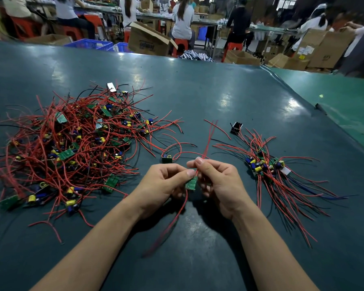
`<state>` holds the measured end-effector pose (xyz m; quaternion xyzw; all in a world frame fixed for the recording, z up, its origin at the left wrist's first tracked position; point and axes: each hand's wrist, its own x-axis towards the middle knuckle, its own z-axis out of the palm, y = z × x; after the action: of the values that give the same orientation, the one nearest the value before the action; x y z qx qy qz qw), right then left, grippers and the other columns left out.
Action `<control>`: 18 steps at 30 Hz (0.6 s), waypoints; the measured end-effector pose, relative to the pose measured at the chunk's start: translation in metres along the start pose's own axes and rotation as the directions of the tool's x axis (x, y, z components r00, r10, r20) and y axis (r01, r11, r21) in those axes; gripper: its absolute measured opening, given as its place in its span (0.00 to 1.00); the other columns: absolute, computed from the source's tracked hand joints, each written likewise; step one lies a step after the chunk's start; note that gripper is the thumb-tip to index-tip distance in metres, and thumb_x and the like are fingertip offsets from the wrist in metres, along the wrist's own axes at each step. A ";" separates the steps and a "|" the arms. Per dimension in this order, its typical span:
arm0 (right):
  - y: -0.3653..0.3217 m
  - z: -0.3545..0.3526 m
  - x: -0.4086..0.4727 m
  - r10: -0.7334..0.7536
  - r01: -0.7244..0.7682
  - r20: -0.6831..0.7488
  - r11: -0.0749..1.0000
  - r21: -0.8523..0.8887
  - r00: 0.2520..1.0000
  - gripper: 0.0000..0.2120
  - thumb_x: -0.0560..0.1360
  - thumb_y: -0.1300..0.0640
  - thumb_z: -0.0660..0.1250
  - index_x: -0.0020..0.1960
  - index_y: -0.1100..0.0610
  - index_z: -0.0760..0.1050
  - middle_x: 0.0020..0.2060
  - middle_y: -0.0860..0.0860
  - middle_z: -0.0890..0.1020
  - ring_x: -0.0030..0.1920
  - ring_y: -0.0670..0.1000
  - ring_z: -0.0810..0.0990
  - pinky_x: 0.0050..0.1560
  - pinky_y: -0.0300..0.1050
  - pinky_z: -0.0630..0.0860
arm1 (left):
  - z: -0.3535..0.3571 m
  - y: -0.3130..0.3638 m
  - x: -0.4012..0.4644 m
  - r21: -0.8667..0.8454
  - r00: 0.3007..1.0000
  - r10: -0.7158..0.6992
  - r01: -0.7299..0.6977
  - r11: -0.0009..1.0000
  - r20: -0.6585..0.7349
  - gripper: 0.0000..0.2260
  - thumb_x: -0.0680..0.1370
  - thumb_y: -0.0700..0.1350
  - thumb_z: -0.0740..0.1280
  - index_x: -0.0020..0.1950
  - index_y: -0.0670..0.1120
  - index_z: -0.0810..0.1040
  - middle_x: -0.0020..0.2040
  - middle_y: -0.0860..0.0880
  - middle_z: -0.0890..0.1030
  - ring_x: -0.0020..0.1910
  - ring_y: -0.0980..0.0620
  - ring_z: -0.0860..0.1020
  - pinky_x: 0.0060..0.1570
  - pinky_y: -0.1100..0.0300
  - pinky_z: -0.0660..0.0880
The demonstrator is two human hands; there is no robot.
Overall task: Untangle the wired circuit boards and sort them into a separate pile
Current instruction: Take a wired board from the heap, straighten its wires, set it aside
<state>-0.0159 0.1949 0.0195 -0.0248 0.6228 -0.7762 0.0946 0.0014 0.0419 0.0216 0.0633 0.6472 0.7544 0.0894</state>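
Circuit board [191, 183], small and green, sat pinched between both hands just above the table [229, 97], near its front edge. The left hand [164, 181] gripped the board's lower edge with thumb and curled fingers, while the right hand [214, 181] pinched the red wires [207, 141] that rose from the board and fanned away toward the far side. Another red lead [176, 219] trailed down from the board toward the person. The hands were close together, almost touching, both closed on this one piece.

Just beyond the left hand lay a single loose board [167, 159] with its wires curled around it, apart from either heap. To the right lay the sorted pile [267, 166], a modest bundle of boards with their wires lying roughly in one direction. To the left spread the tangled heap [71, 141], far larger, its red and black wires crossing every way over green boards and yellow and blue components.

Judging by the two heaps, the work was in its early part (only a small share had crossed over). The held board appeared free of the tangle and probably needed only to be laid on the right-hand pile; most of the untangling remained.

Behind the table, other people sat at benches among cardboard boxes [149, 38].
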 end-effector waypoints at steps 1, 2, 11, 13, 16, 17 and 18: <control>0.000 0.000 0.000 -0.020 0.020 -0.008 1.000 -0.016 1.000 0.10 0.72 0.50 0.70 0.42 0.56 0.86 0.27 0.49 0.75 0.24 0.45 0.68 0.24 0.34 0.63 | 0.000 0.000 0.000 0.022 1.000 -0.004 0.004 1.000 -0.001 0.07 0.76 0.42 0.68 0.43 0.38 0.80 0.27 0.51 0.73 0.24 0.57 0.68 0.26 0.67 0.65; 0.000 -0.001 0.000 -0.039 0.038 -0.013 0.999 -0.028 0.999 0.11 0.72 0.49 0.70 0.42 0.56 0.86 0.26 0.48 0.74 0.23 0.44 0.67 0.23 0.34 0.62 | 0.001 0.001 0.000 0.029 1.000 -0.009 0.009 1.000 0.003 0.07 0.77 0.41 0.67 0.42 0.39 0.79 0.27 0.51 0.72 0.24 0.56 0.67 0.26 0.66 0.65; 0.003 0.004 0.001 -0.083 0.081 -0.046 0.996 -0.045 0.995 0.11 0.77 0.52 0.69 0.42 0.56 0.86 0.25 0.47 0.73 0.22 0.44 0.67 0.22 0.34 0.62 | 0.002 0.003 0.000 -0.035 0.997 -0.061 0.063 0.997 0.044 0.08 0.78 0.44 0.65 0.40 0.43 0.74 0.32 0.46 0.77 0.27 0.50 0.76 0.32 0.58 0.72; 0.002 0.002 0.001 -0.093 0.091 -0.083 0.995 -0.034 0.992 0.11 0.77 0.53 0.68 0.41 0.57 0.85 0.25 0.47 0.72 0.22 0.44 0.65 0.21 0.34 0.61 | 0.000 0.003 0.001 -0.068 0.996 -0.073 0.077 0.995 0.060 0.09 0.78 0.40 0.66 0.37 0.43 0.73 0.29 0.46 0.76 0.24 0.51 0.74 0.27 0.63 0.72; -0.004 -0.010 0.006 -0.095 0.117 -0.219 0.989 0.093 0.971 0.13 0.78 0.58 0.67 0.37 0.59 0.84 0.26 0.48 0.72 0.21 0.43 0.64 0.19 0.34 0.60 | -0.004 0.003 -0.001 -0.043 0.987 -0.052 0.059 0.997 0.153 0.09 0.74 0.39 0.70 0.37 0.42 0.72 0.28 0.46 0.75 0.24 0.52 0.72 0.26 0.64 0.71; -0.005 -0.013 0.008 -0.093 0.130 -0.259 0.983 0.129 0.961 0.14 0.78 0.59 0.67 0.36 0.59 0.84 0.26 0.49 0.73 0.22 0.43 0.65 0.18 0.34 0.60 | -0.004 0.003 -0.001 -0.035 0.980 -0.049 0.057 0.998 0.194 0.08 0.73 0.40 0.70 0.37 0.43 0.73 0.28 0.46 0.75 0.24 0.51 0.72 0.26 0.63 0.71; -0.005 -0.015 0.009 -0.091 0.139 -0.290 0.979 0.150 0.953 0.14 0.78 0.60 0.67 0.35 0.59 0.83 0.27 0.49 0.73 0.22 0.43 0.65 0.18 0.34 0.60 | -0.005 0.003 -0.001 -0.029 0.972 -0.053 0.061 0.998 0.231 0.07 0.73 0.40 0.69 0.36 0.44 0.74 0.29 0.46 0.75 0.25 0.51 0.72 0.26 0.63 0.71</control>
<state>-0.0278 0.2087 0.0207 0.0573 0.5594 -0.8260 -0.0387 0.0016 0.0368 0.0238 0.1299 0.6205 0.7506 0.1864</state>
